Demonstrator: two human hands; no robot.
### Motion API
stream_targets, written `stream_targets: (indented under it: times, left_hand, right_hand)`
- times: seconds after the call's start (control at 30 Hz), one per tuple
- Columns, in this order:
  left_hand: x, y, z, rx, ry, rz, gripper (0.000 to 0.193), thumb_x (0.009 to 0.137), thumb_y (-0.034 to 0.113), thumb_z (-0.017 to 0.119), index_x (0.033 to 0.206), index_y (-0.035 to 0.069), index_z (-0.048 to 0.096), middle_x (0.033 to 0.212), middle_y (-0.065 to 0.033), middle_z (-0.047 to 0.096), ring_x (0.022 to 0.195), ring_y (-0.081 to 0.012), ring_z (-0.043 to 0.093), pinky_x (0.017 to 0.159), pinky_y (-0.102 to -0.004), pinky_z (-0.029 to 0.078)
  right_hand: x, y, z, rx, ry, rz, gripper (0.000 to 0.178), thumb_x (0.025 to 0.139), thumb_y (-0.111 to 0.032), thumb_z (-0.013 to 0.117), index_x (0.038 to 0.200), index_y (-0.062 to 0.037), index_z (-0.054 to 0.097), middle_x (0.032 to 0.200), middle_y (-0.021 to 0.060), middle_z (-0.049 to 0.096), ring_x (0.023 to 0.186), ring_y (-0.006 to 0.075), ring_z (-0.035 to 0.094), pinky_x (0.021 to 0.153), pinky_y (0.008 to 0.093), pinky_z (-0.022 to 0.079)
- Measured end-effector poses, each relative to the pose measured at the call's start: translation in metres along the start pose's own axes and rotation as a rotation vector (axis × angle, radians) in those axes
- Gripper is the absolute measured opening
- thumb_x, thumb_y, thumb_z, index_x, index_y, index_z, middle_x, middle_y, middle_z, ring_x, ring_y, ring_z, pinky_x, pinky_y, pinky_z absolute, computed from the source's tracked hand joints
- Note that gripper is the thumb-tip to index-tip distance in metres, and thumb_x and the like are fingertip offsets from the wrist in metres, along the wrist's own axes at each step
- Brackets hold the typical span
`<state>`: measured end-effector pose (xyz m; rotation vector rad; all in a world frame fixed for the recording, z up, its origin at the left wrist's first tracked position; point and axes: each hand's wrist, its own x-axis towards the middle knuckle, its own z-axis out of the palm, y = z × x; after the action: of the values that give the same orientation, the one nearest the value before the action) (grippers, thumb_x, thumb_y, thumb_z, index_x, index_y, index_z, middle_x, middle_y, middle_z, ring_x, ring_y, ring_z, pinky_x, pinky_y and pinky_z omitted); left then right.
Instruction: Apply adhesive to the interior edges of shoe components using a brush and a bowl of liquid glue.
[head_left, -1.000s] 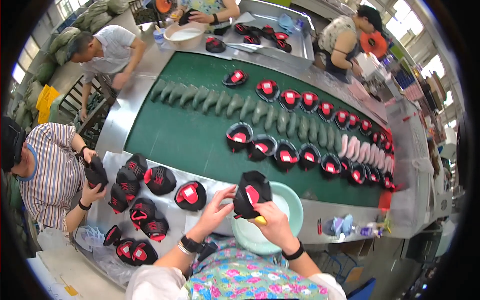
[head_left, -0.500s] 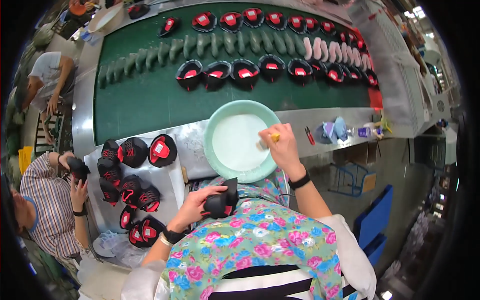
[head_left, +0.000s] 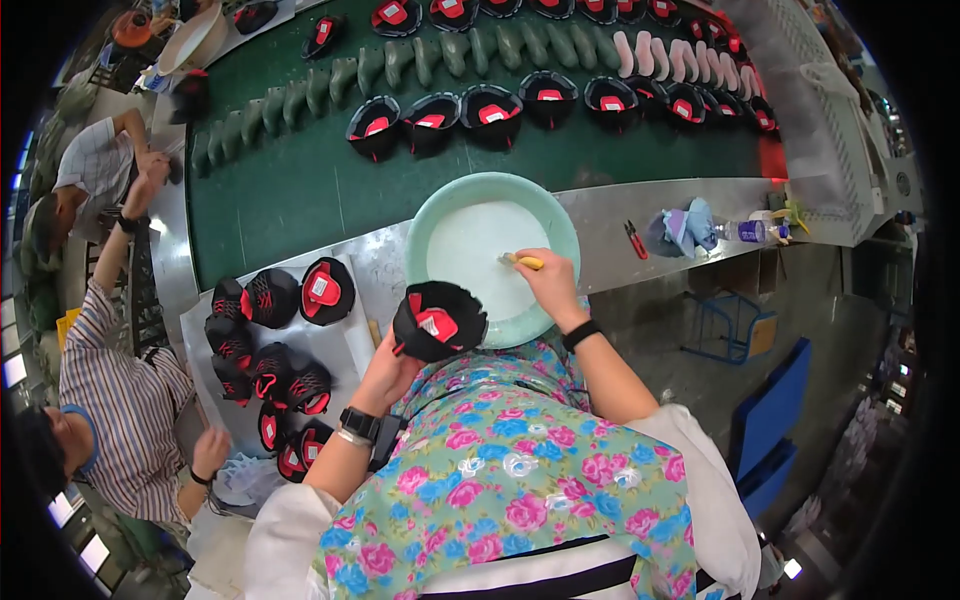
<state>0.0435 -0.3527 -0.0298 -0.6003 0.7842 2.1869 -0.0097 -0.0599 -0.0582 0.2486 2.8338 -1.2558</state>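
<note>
My left hand point(head_left: 392, 368) grips a black shoe upper point(head_left: 412, 335) by its side, tilted so the red lining and a white label inside show. The upper is at the near left rim of a pale green basin point(head_left: 420, 225) holding white liquid point(head_left: 475, 235). In my right hand point(head_left: 552, 285) is a brush with a yellow handle point(head_left: 530, 262); its tip is over or in the liquid, and I cannot tell which. The basin stands at the metal bench's edge, above my flowered apron point(head_left: 520, 450).
Black-and-red uppers point(head_left: 270, 300) crowd a tray on the left. Across the green belt point(head_left: 290, 215) run rows of uppers point(head_left: 490, 115), green shoe lasts point(head_left: 395, 62) and pink ones point(head_left: 660, 60). Red-handled pliers point(head_left: 635, 240) and a bottle point(head_left: 745, 232) lie right. A striped-sleeved person point(head_left: 120, 360) reaches toward the belt.
My left hand has raised the upper from my lap to the basin's rim and turned its opening up. My right hand has lowered slightly. The striped-sleeved person has put out an arm, no longer holding an upper.
</note>
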Motion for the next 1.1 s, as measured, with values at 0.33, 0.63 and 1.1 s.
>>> stream_targets:
  times: [0.33, 0.63, 1.1]
  left_hand:
    - [0.042, 0.006, 0.017, 0.145, -0.2, -0.041, 0.051, 0.094, 0.009, 0.057, 0.142, 0.012, 0.041, 0.14, -0.0043, 0.049, 0.125, -0.0184, 0.049, 0.106, -0.0381, 0.04]
    - [0.041, 0.019, 0.031, 0.247, -0.143, 0.274, 0.06, 0.089, -0.005, 0.054, 0.145, 0.009, 0.038, 0.139, -0.0068, 0.05, 0.124, -0.0182, 0.051, 0.104, -0.034, 0.042]
    - [0.03, 0.028, 0.013, -0.137, 0.16, -0.054, 0.04, 0.093, 0.041, 0.041, 0.108, 0.009, 0.06, 0.078, -0.0043, 0.062, 0.048, -0.0138, 0.049, 0.041, -0.0236, 0.036]
  right_hand:
    - [-0.007, -0.098, -0.068, 0.444, -0.116, -0.115, 0.017, 0.08, -0.007, 0.074, 0.096, -0.0012, 0.072, 0.088, 0.0073, 0.07, 0.08, 0.0111, 0.065, 0.071, 0.023, 0.05]
    - [-0.031, -0.116, -0.08, 0.316, -0.117, 0.216, 0.032, 0.08, -0.028, 0.076, 0.074, 0.0027, 0.069, 0.055, 0.008, 0.063, 0.05, 0.0105, 0.061, 0.049, 0.027, 0.047]
    - [-0.005, -0.157, -0.082, 0.463, -0.103, -0.17, 0.013, 0.078, -0.008, 0.076, 0.086, -0.0004, 0.07, 0.076, 0.0066, 0.07, 0.066, 0.0128, 0.065, 0.06, 0.0276, 0.05]
